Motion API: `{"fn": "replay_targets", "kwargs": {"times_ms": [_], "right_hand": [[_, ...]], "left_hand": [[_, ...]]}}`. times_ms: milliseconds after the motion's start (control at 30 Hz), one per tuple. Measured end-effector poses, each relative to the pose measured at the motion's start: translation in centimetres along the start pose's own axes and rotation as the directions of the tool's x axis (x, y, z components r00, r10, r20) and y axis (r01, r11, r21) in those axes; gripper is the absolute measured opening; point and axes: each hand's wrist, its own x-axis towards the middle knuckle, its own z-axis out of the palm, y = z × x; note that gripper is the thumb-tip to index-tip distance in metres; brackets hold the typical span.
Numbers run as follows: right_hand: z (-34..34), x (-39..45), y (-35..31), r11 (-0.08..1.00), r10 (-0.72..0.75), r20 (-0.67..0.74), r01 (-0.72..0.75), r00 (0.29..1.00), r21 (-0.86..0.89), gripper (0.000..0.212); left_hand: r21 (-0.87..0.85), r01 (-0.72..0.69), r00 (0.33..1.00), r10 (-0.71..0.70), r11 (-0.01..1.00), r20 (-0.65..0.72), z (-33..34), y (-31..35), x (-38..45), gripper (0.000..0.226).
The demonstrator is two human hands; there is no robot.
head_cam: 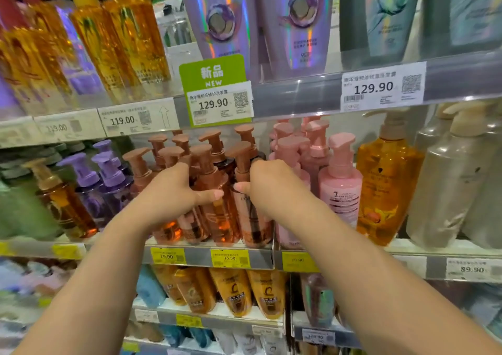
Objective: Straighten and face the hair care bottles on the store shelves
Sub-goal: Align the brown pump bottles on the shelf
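- Both hands grip the cluster of copper-brown pump bottles on the middle shelf: the left hand wraps round the left side of the group with its thumb pressed across a bottle front, fingers hidden behind.
- Purple pump bottles stand just beside the left hand; if the brown group is shoved sideways, I judge they could be knocked askew or toppled into the amber bottle further left.
- Brown bottles stand several rows deep and packed close, pump heads pointing different ways; squeezing or twisting the front ones could tip those behind, which the hands cannot steady.
- Front bottles sit right at the shelf lip above the yellow price tags; pulling them further forward risks one sliding off onto the lower shelves.
- Right hand curls round the right front brown bottle, thumb on its shoulder, fingers out of sight.
- Pink pump bottles touch or nearly touch that wrist; a careless forearm could turn them off-face.
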Motion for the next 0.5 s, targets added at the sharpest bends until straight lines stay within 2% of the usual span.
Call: {"fn": "replay_targets", "kwargs": {"times_ms": [67,133,267,333,433,500], "right_hand": [[0.0,0.0,-0.1,1.0,0.014,0.003,-0.014,1.0,-0.002,0.046],[-0.1,0.0,-0.2,1.0,0.015,0.006,-0.015,1.0,-0.019,0.046],[-0.2,-0.1,-0.2,1.0,0.009,0.005,-0.008,1.0,-0.026,0.044],[-0.2,-0.1,-0.3,0.999,0.017,0.015,-0.017,1.0,-0.032,0.045],[-0.2,0.0,-0.4,0.999,0.039,0.028,-0.038,0.999,-0.038,0.046],[-0.3,-0.1,-0.5,0.998,0.055,0.036,-0.053,0.998,-0.043,0.047]], "left_hand": [[0.161,0.004,0.982,0.026,0.987,-0.189,0.9,0.4,-0.3,0.064],[0.25,0.013,0.96,0.058,0.968,-0.274,1.5,0.5,-0.4,0.067],[0.109,0.013,0.979,0.01,0.994,-0.202,1.2,-0.6,0.2,0.064],[0.068,-0.016,0.99,0.025,0.998,-0.136,0.9,-1.4,0.7,0.074],[0.087,-0.059,0.994,0.067,0.994,-0.09,0.2,-1.7,1.0,0.073],[0.099,-0.07,0.989,0.082,0.993,-0.124,0.1,-1.5,0.8,0.075]]}}
